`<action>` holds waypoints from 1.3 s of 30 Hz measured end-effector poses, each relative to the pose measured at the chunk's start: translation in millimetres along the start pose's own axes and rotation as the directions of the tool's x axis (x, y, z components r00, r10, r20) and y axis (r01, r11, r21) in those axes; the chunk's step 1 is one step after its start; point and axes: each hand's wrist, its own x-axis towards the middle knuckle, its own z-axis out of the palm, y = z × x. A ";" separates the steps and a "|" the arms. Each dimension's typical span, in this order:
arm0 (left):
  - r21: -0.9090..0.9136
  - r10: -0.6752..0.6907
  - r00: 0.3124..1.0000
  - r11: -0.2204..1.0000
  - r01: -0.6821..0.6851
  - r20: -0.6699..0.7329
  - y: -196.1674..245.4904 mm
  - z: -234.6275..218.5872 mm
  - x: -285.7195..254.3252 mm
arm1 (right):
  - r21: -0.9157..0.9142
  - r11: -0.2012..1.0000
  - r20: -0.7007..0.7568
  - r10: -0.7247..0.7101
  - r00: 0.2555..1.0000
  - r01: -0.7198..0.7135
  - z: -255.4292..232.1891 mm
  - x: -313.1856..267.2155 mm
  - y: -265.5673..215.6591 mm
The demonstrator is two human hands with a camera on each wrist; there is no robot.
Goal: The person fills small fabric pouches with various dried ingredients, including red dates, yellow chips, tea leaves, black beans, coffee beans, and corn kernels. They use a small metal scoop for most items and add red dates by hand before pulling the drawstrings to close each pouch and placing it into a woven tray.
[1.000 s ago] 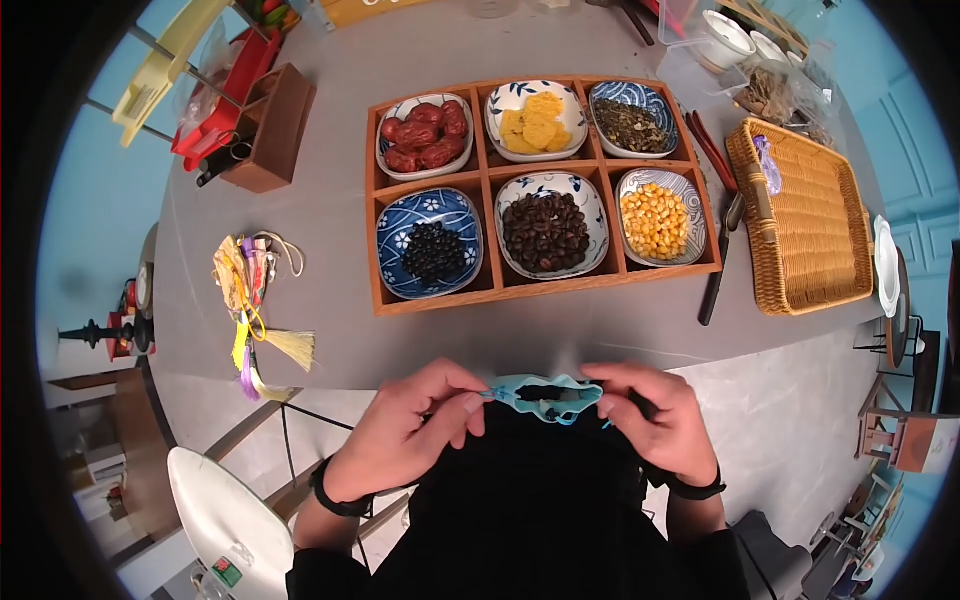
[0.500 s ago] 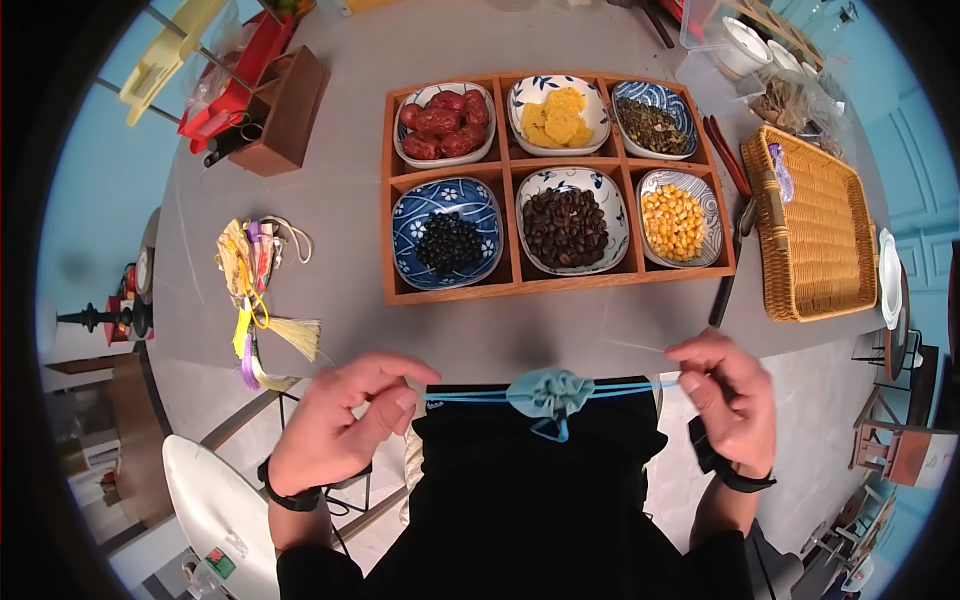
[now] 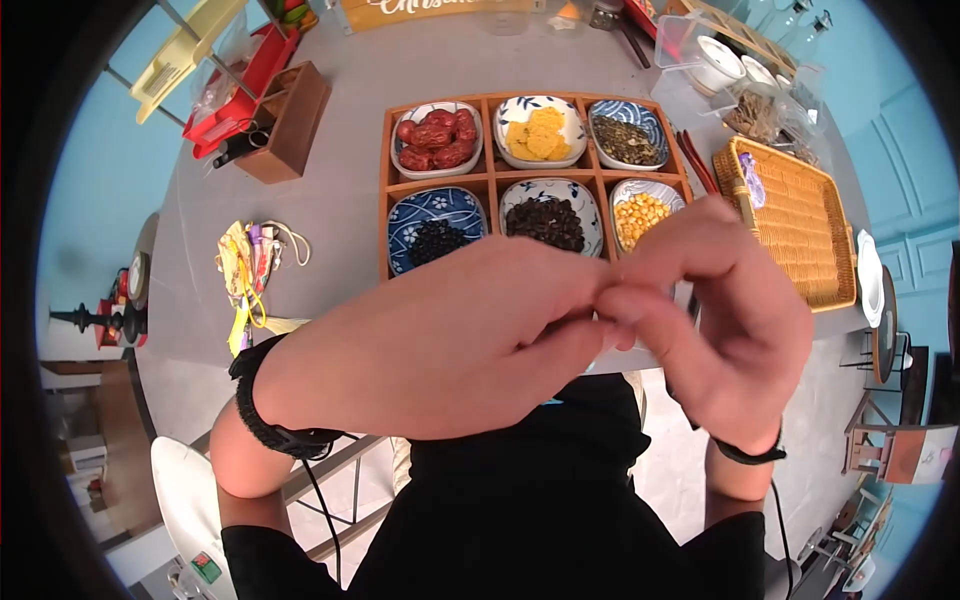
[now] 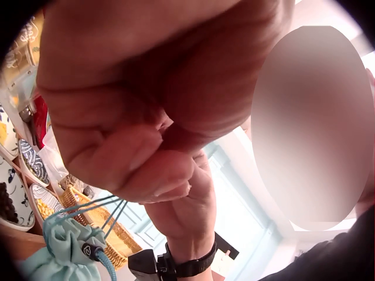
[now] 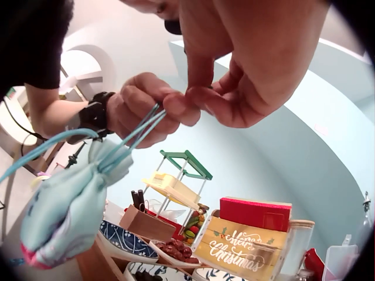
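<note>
A light blue drawstring pouch [image 5: 64, 211] hangs by its cords [image 5: 136, 136], its neck gathered. My left hand [image 3: 440, 340] pinches these cords above it, as the right wrist view shows. Fingertip to fingertip with it, my right hand [image 3: 730, 320] has thumb and forefinger pinched at the cord ends, whose tips the fingers hide. The left wrist view shows the pouch [image 4: 67, 252] with a dark cord stopper [image 4: 92, 252] at its neck. In the head view, both hands cover nearly all of it, in front of the wooden divided tray [image 3: 492, 190].
Bowls of red dates [image 3: 437, 140], yellow pieces [image 3: 540, 134], dried leaves [image 3: 625, 140], black beans [image 3: 436, 240], dark brown beans [image 3: 545, 222] and corn kernels [image 3: 640, 216] fill the tray. A wicker basket [image 3: 800, 230] stands right; tasselled sachets [image 3: 250, 265] lie left.
My hands first held the pouch's opening, then drew its cords out to both sides, cinching it. Now they have risen and come together over the tray's front edge.
</note>
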 end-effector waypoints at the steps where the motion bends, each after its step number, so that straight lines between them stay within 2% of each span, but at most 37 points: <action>1: -0.065 -0.062 0.998 0.996 0.061 -0.027 4.4 1.6 3.4 | 0.028 0.995 -0.233 0.102 0.967 -0.098 4.0 -4.6 0.7; 2: -0.095 -0.086 0.995 0.992 0.082 -0.040 10.6 1.9 6.1 | 0.008 0.991 -0.393 0.128 0.911 -0.136 4.8 -12.6 6.9; 3: -0.125 -0.110 0.992 0.987 0.103 -0.054 16.7 2.4 8.8 | -0.104 0.981 -0.485 0.096 0.869 -0.166 5.0 -30.7 15.2; 4: -0.212 -0.123 0.988 0.972 0.102 -0.088 24.4 2.8 9.7 | -0.205 0.962 -0.513 0.052 0.857 -0.181 8.8 -45.8 19.7; 6: -0.298 -0.135 0.983 0.950 0.094 -0.121 30.3 1.5 12.5 | -0.361 0.922 -0.452 -0.043 0.891 -0.139 28.3 -63.8 18.1; 7: -0.212 -0.047 0.982 0.977 0.008 -0.180 31.3 0.2 14.2 | -0.352 0.917 -0.451 0.010 0.892 -0.188 37.9 -62.2 13.0; 9: -0.200 -0.013 0.974 0.979 -0.034 -0.226 41.4 2.5 18.5 | -0.381 0.878 -0.464 0.088 0.881 -0.289 54.1 -59.7 12.5; 10: -0.192 0.005 0.969 0.980 -0.054 -0.248 46.5 3.5 20.9 | -0.380 0.875 -0.483 0.089 0.871 -0.300 59.5 -55.4 16.3; 11: -0.280 -0.054 0.947 0.959 -0.038 -0.316 58.6 4.7 21.7 | -0.415 0.862 -0.545 0.021 0.838 -0.292 62.3 -47.9 21.0; 12: -0.258 -0.048 0.931 0.965 -0.050 -0.361 64.7 8.1 23.8 | -0.454 0.845 -0.599 -0.054 0.799 -0.283 61.4 -40.3 25.8; 14: -0.209 -0.034 0.892 0.975 -0.068 -0.450 76.8 15.1 28.0 | -0.404 0.885 -0.632 -0.086 0.771 -0.233 53.3 -27.4 33.0; 17: -0.205 0.006 0.890 0.972 -0.112 -0.457 85.1 11.5 30.8 | -0.304 0.932 -0.698 -0.078 0.711 -0.196 48.4 -14.8 33.9; 20: -0.292 0.047 0.937 0.944 -0.156 -0.346 89.3 7.0 31.9 | -0.208 0.964 -0.758 -0.051 0.650 -0.166 47.8 -15.4 27.3; 23: -0.185 -0.012 0.896 0.980 -0.078 -0.444 96.6 12.7 31.6 | -0.287 0.933 -0.731 -0.065 0.680 -0.219 40.9 -21.8 21.3; 26: -0.314 0.027 0.933 0.938 -0.148 -0.360 97.1 6.1 29.7 | -0.349 0.918 -0.726 -0.135 0.675 -0.191 37.4 -28.4 27.0; 27: -0.188 0.063 0.914 0.971 -0.149 -0.401 101.1 7.1 31.2 | -0.391 0.900 -0.704 -0.158 0.692 -0.193 32.7 -31.2 27.8; 29: -0.060 0.103 0.897 0.988 -0.142 -0.429 99.9 5.4 33.4 | -0.457 0.868 -0.660 -0.186 0.728 -0.192 22.5 -37.1 27.2; 30: -0.226 0.083 0.912 0.956 -0.187 -0.403 94.5 1.0 34.6 | -0.461 0.865 -0.660 -0.185 0.728 -0.199 19.2 -36.7 27.0; 32: -0.391 0.082 0.929 0.891 -0.231 -0.361 89.4 2.9 40.8 | -0.484 0.857 -0.645 -0.216 0.733 -0.174 10.3 -36.1 26.6; 33: -0.323 0.097 0.920 0.918 -0.230 -0.379 90.4 7.1 46.5 | -0.456 0.873 -0.616 -0.166 0.770 -0.176 4.3 -40.2 25.0; 34: -0.292 0.114 0.916 0.926 -0.239 -0.385 92.9 7.7 52.4 | -0.474 0.862 -0.614 -0.179 0.769 -0.178 -3.0 -43.2 22.6; 35: -0.261 0.131 0.911 0.933 -0.247 -0.391 95.3 8.3 58.3 | -0.474 0.858 -0.587 -0.140 0.797 -0.199 -10.5 -46.3 19.1; 36: -0.241 0.129 0.946 0.949 -0.206 -0.299 98.0 5.3 66.4 | -0.473 0.853 -0.561 -0.096 0.823 -0.223 -17.7 -49.0 16.9; 37: -0.229 0.133 0.959 0.954 -0.192 -0.248 98.7 3.9 73.3 | -0.423 0.886 -0.608 -0.125 0.784 -0.187 -23.9 -51.5 19.2; 38: -0.217 0.137 0.971 0.960 -0.180 -0.197 99.5 2.5 80.3 | -0.437 0.878 -0.609 -0.129 0.783 -0.195 -32.5 -57.5 17.9; 39: -0.191 0.159 0.978 0.964 -0.183 -0.134 96.5 3.1 88.4 | -0.394 0.866 -0.627 -0.007 0.779 -0.309 -42.7 -67.3 15.1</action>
